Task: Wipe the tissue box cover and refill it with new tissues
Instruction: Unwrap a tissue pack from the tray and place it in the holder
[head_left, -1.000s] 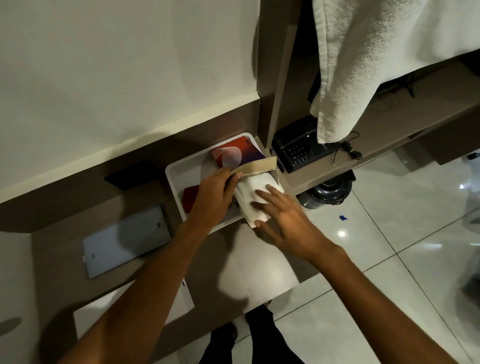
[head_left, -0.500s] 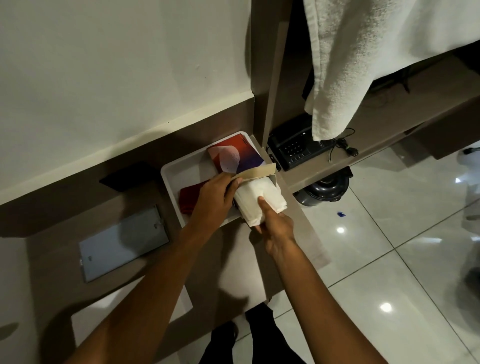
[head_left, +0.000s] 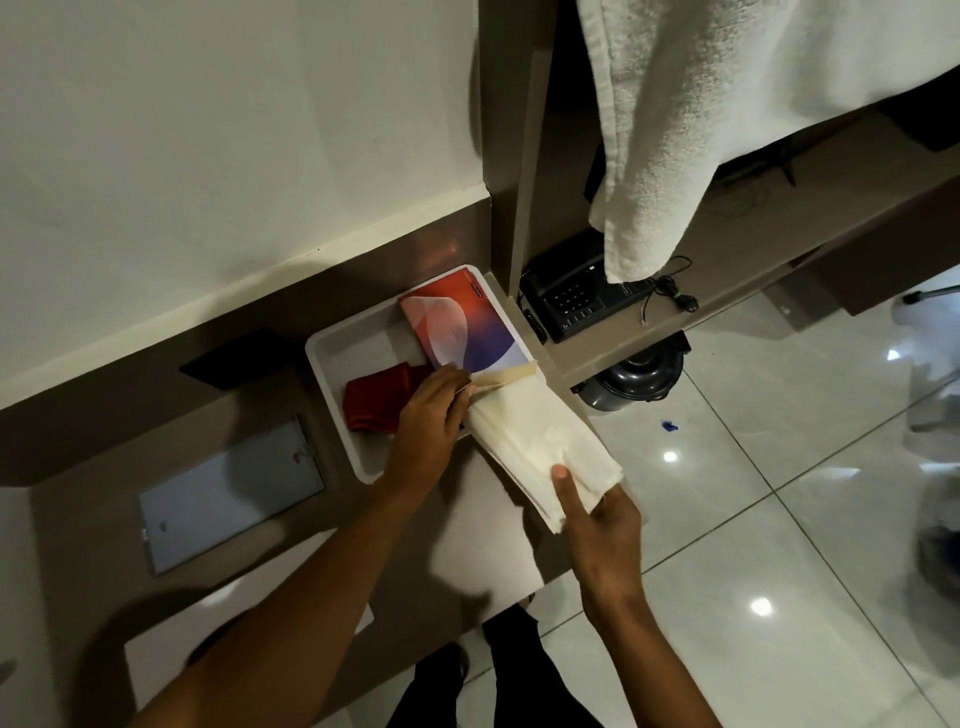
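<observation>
right hand (head_left: 602, 525) grasps the near end of the tissue stack (head_left: 540, 447); left hand (head_left: 431, 415) fingers pinch the beige cover (head_left: 506, 373) over the white tray (head_left: 332, 348).

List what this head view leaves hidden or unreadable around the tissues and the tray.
- Tissue box cover: only a tan edge shows, behind the left hand and tissue stack.
- Red cloth: near end under the left hand.
- Phone: partly behind the white towel; keys too small.
- Right hand: fingers under the stack.
</observation>
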